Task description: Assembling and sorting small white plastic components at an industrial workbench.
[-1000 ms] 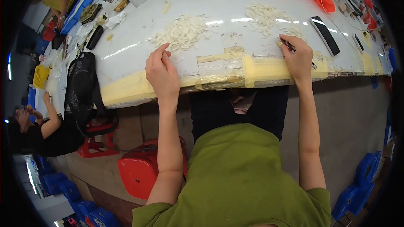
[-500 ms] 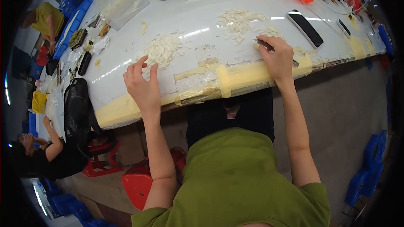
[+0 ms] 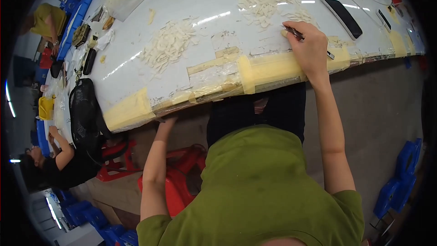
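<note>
My right hand (image 3: 310,48) is closed around a slim dark pen-like tool (image 3: 295,33). A silvery end sticks out behind the hand, and I cannot make out the tool's exact kind. This hand rests by the table's taped front edge, just short of a pile of thin cream-white flakes (image 3: 261,7). Under the table edge on the left, my left hand (image 3: 168,121) is almost wholly hidden; only the wrist area shows, its fingers out of sight. A second pile of cream-white flakes (image 3: 167,45) lies on the white tabletop (image 3: 209,32) above it.
Two phones, a larger one (image 3: 341,16) and a smaller one (image 3: 383,19), lie at the right. A clear bag (image 3: 129,0) of pale pieces sits at the far left. A black mesh bag (image 3: 84,109) hangs at the left edge. Below is a red stool (image 3: 175,191). Other people sit leftward.
My left hand has left the nearer side of the left flake pile and dropped below the table edge. My right hand keeps its tool. The view has shifted, raising the tabletop in it.
</note>
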### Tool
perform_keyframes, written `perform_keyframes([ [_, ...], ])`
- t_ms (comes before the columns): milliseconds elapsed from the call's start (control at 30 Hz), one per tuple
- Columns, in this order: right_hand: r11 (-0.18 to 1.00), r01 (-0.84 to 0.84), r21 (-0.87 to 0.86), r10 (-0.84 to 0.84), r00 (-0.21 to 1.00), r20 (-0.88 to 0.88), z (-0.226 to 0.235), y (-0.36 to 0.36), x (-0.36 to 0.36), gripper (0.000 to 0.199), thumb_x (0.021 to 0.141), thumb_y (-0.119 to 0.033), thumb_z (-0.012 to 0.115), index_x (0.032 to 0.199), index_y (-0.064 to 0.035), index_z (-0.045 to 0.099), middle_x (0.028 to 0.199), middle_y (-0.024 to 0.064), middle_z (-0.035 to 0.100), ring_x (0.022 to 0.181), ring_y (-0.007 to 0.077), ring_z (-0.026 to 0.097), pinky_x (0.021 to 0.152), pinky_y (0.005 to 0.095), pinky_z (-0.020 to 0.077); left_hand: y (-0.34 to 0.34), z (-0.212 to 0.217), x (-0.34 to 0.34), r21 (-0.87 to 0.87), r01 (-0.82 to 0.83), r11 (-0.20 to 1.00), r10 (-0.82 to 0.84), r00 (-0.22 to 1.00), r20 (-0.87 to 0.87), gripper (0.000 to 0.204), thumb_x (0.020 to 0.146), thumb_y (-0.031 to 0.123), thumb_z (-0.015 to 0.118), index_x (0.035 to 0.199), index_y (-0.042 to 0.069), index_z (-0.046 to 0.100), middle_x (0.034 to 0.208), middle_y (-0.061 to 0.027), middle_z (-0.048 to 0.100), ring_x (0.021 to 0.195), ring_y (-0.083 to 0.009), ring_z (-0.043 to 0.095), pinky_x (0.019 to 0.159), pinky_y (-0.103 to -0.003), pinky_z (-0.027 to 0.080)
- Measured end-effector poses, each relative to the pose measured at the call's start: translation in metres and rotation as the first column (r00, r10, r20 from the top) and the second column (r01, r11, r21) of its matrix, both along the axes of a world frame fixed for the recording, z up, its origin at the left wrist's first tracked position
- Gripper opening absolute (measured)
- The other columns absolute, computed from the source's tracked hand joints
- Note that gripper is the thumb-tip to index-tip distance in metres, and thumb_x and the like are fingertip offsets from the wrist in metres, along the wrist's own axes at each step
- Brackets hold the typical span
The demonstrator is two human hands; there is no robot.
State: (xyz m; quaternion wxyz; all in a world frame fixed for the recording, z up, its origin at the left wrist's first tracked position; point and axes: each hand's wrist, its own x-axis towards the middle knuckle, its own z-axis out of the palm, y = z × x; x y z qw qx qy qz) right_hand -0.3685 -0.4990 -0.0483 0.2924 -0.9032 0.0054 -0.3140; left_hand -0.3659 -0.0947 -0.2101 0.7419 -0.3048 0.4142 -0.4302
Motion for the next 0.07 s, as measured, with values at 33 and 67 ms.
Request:
perform_keyframes([
  [33, 1.000, 0.018, 0.009, -0.018, 1.000, 0.010, 0.0003, -0.0039, 0.0029, 0.021, 0.075, -0.001, 0.066, 0.094, -0.0042, 0.072, 0.086, 0.0043, 0.071, 0.066, 0.0169, 0.059, 0.064, 0.0269, 0.0480, 0.0084, 0.0175, 0.0008, 0.122, -0.022, 0.992, 0.019, 0.999, 0.031, 0.061, 0.100, 0.050, 0.030, 0.152, 0.019, 0.020, 0.157, -0.0071, 0.020, 0.139, -0.0349, 0.031, 0.114, -0.040, 0.029],
  [67, 1.000, 0.009, 0.017, -0.009, 1.000, 0.014, 0.0012, -0.0014, 0.0023, 0.021, 0.075, 0.001, 0.066, 0.095, -0.0027, 0.072, 0.088, 0.0047, 0.071, 0.067, 0.0163, 0.060, 0.065, 0.0256, 0.0484, 0.0112, 0.0158, -0.0046, 0.123, -0.030, 0.992, 0.027, 0.999, 0.025, 0.061, 0.100, 0.050, 0.030, 0.152, 0.019, 0.020, 0.157, -0.0071, 0.020, 0.139, -0.0349, 0.031, 0.114, -0.040, 0.029],
])
